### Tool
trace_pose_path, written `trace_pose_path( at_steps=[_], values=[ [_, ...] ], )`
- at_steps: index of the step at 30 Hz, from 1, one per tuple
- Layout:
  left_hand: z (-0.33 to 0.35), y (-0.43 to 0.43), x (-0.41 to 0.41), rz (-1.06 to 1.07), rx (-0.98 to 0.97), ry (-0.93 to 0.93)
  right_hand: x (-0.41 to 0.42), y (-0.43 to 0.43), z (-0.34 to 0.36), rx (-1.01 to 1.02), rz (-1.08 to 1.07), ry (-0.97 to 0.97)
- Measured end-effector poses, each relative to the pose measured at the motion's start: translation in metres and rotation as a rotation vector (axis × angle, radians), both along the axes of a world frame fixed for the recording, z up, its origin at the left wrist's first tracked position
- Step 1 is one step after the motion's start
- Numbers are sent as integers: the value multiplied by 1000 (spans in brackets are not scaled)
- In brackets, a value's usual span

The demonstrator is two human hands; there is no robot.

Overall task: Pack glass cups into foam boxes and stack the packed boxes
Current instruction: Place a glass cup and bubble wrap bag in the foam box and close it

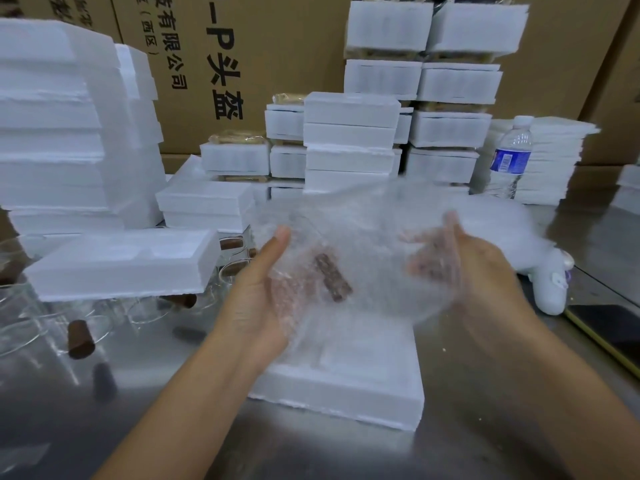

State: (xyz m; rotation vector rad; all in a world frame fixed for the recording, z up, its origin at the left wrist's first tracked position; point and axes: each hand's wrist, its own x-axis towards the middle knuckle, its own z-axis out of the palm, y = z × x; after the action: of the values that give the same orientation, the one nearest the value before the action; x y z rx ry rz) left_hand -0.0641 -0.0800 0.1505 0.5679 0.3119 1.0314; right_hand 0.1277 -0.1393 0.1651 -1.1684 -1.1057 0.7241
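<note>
In the lower centre of the frame a foam box (346, 386) is seen lying open on the steel table (214, 441), its moulded recess facing up. Directly above it a sheet of bubble wrap (360, 230) is held between both hands. A glass cup (332, 277) with a brown handle is made out through the plastic, enclosed in the wrap and held above the box.

The left hand (256, 299) is placed under the left side of the bundle. Its thumb is stretched up along the front and its fingers are curled behind the wrap. The right hand (481, 268) is blurred. Its thumb is raised at the wrap's right edge, and its fingers are seen through the plastic, bent round the wrap.

At the left of the frame loose glass cups (80, 339) with brown handles are spread on the table, and a second foam box (121, 265) is rested over some of them. At the right edge a dark phone (613, 327) and a white soft object (550, 285) are laid on the table.

Further back, at centre right, a water bottle (510, 157) is stood upright in front of a pile of foam sheets (554, 161). Stacks of closed foam boxes (349, 140) are ranged across the middle, and a taller foam stack (52, 133) is set at the upper left. Cardboard cartons (277, 46) printed with black characters are seen behind everything.
</note>
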Motion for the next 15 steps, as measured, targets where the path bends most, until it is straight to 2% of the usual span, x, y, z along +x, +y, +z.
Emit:
trace_pose_path(
  at_steps=[3,6,9,10,12,15],
  values=[
    [1,8,-7,35,3,-107,9,6,0,181,-117,119],
    [-1,11,-8,87,39,-129,4,12,-10,77,-89,113],
    [-3,9,-4,28,109,-150,-10,11,-23,-103,163,-75],
    [-5,10,-3,4,131,-153,-13,9,-26,-102,234,-123],
    [-6,8,-2,-20,179,-127,-16,6,-28,-24,268,-102],
    [-6,5,1,-3,235,-59,-16,6,-23,70,141,-57]
  ],
)
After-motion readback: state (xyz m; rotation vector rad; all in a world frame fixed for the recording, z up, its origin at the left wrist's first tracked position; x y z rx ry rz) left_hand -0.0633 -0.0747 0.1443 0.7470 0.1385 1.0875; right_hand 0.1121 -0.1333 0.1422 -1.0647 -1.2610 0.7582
